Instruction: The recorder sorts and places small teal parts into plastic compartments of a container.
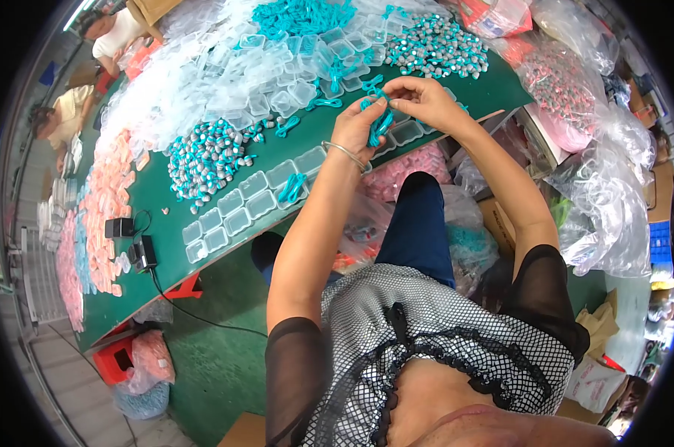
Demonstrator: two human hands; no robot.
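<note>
My left hand (354, 128), with a bangle at its wrist, is closed around a bundle of teal cords (382, 128). Fingers of my right hand (432, 103) pinch together at the top of that bundle, on what looks like a teal cord strand; its end is hidden. Below the hands, along the table's near edge, stand rows of small clear plastic boxes (238, 221). One of them has a coiled teal cord (292, 188) in it. A few loose teal cords (287, 127) lie just beyond the boxes.
Heaps of small grey-and-teal pieces (206, 160) and clear boxes (277, 71) cover the green table (152, 197). A large teal cord pile (303, 16) lies at the back. Peach pieces (106, 201) and a black device with a cable (141, 253) are left; plastic bags (605, 201) crowd the right.
</note>
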